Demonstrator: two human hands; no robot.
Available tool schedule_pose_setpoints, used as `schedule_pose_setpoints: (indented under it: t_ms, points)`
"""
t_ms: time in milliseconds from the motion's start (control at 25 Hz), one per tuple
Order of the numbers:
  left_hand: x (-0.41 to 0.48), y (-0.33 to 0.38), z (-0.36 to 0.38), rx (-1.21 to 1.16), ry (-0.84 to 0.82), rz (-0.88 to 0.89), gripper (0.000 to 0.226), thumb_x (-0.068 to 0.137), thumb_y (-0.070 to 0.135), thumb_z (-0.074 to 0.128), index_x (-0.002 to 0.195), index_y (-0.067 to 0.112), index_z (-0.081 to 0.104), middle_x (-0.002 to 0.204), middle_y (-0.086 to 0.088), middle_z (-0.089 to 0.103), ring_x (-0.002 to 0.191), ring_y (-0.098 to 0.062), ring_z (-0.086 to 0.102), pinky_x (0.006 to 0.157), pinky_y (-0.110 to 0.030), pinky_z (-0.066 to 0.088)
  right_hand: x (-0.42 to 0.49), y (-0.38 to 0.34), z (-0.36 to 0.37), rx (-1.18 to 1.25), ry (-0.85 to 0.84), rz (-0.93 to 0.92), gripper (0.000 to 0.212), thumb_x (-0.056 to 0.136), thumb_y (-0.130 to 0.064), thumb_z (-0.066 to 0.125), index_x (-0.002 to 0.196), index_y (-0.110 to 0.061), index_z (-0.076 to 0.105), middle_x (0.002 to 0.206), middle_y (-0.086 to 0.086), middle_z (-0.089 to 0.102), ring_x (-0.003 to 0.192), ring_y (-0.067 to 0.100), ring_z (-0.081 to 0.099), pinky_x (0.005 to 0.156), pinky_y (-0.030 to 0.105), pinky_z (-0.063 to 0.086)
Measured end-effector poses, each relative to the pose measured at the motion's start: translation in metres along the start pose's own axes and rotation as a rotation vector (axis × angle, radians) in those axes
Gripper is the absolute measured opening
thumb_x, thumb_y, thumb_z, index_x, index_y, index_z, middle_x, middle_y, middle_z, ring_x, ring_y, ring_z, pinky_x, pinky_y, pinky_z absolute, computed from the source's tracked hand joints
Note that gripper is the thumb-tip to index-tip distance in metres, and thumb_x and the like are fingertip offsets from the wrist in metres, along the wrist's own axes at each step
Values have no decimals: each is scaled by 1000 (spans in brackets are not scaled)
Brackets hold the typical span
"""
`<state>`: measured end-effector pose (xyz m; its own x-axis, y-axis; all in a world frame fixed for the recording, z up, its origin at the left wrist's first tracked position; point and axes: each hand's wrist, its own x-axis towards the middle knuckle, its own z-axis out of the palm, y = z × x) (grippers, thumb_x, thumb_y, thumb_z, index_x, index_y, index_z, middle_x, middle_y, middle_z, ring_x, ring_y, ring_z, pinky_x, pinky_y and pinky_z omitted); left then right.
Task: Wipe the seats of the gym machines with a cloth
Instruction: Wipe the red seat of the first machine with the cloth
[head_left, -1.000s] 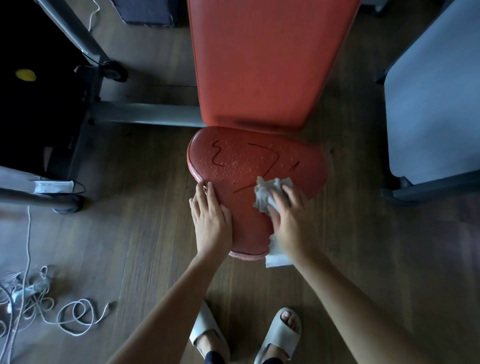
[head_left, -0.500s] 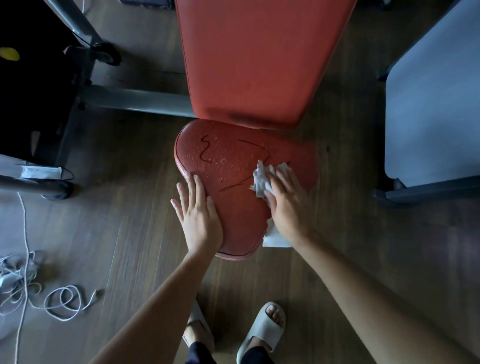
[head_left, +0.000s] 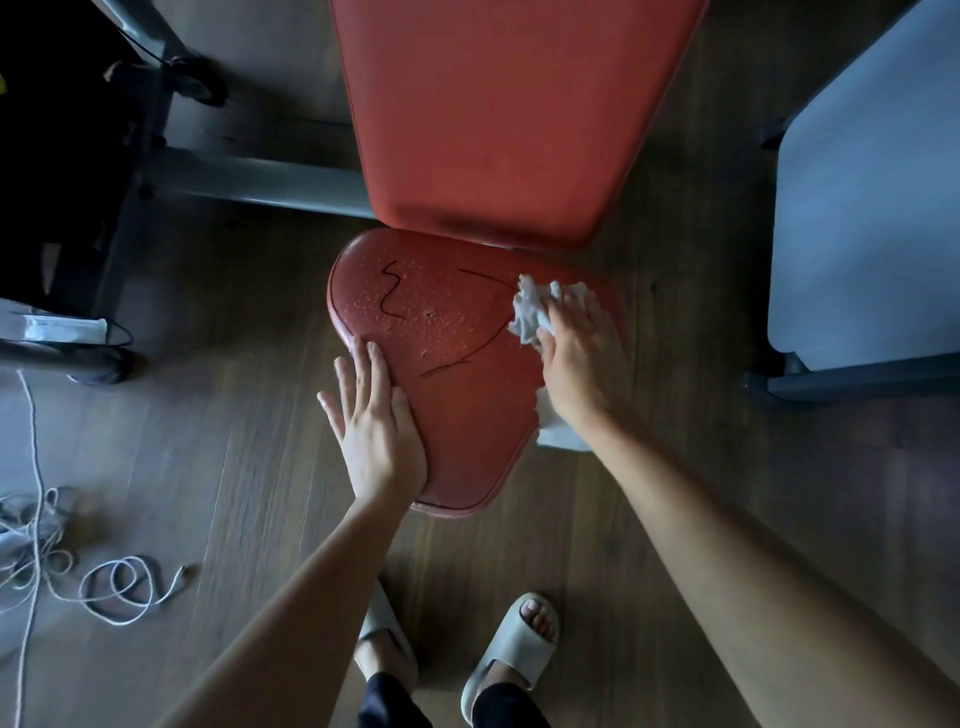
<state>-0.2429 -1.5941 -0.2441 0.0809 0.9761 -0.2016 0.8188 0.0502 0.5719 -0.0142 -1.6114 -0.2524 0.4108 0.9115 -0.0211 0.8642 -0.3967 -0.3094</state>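
Wooden floor (head_left: 234, 467); coiled cables (head_left: 114, 587) lie left; red backrest (head_left: 493, 119) behind seat (head_left: 457, 405).

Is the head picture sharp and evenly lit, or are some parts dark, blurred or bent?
Head view: dim overall, darker toward the corners; the seat and cloth are sharp, droplets visible; the cables at the left edge look soft; wide-angle distortion stretches the forearms; no glare.

1. The only view, worn on the head, looks steeply down on the red heart-shaped padded seat (head_left: 457, 415) from near above.
2. It faces forward toward the red padded backrest (head_left: 498, 114), with brown wooden plank floor (head_left: 234, 467) around.
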Motion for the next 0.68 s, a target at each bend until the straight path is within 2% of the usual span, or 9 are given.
schedule_pose_setpoints:
  t_ms: [120, 200, 360, 520, 680]
  points:
    - [1, 7, 1, 32, -7, 9, 60, 101, 24, 23, 160, 21, 14, 168, 9, 5, 155, -25, -2, 124, -50, -8, 14, 5, 6, 8, -15, 13, 56, 100, -30, 30, 147, -5, 48, 150, 17, 50, 143, 37, 40, 120, 45, 30]
    - [1, 5, 1, 40, -18, -4, 61, 100, 24, 23, 160, 20, 13, 168, 9, 3, 155, -25, -4, 124, -51, -9, 11, 2, 7, 19, 3, 12, 54, 100, -28, 31, 147, -4, 47, 151, 16, 49, 144, 36, 38, 122, 42, 27]
    - [3, 8, 4, 28, -28, -6, 62, 99, 24, 21, 160, 20, 11, 168, 7, 0, 155, -27, -5, 123, -52, -10, -21, -11, 3, 39, 69, -16, 44, 100, -15, 46, 141, -1, 53, 146, 17, 53, 141, 40, 42, 120, 45, 32]
    - [1, 10, 2, 33, -24, -1, 62, 99, 24, 21, 160, 20, 12, 168, 7, 2, 155, -28, -5, 123, -53, -9, -35, -2, -1, 10, 22, -58, 50, 99, -26, 38, 140, -3, 55, 143, 17, 56, 138, 40, 46, 114, 46, 40]
    - [2, 10, 2, 42, -26, 1, 61, 101, 21, 23, 160, 19, 12, 168, 6, 1, 155, -28, -5, 123, -53, -10, 18, 6, -2, 27, -4, 87, 49, 100, -23, 40, 144, -2, 50, 144, 19, 53, 137, 41, 44, 116, 49, 34]
